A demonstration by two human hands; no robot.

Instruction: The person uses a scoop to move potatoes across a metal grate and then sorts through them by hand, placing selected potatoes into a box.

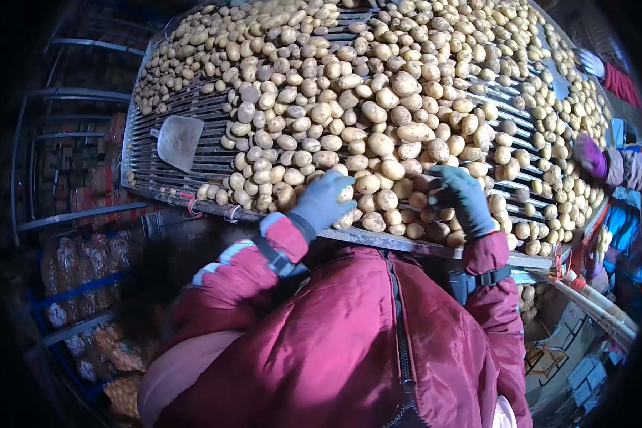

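Pale potatoes (380, 144) lie heaped across a slatted metal sorting table (165, 171) in front of me. My left hand (323, 203), in a grey-blue glove, is at the table's near edge with thumb and fingers closed about a potato (346, 193). To its right, my right hand (466, 197) wears a similar, greener glove. Its fingers are bent but apart, and the thumb and fingertips point left at potatoes by the near edge. No potato shows clearly inside that hand, though its palm is hidden.
A flat grey scoop (180, 143) rests on the slats at left. Beyond the right side, another person's purple-gloved hand (590, 157) is by the potatoes, and a red sleeve (622, 85) is farther back. Metal racks (85, 217) and filled sacks (125, 396) stand at left.
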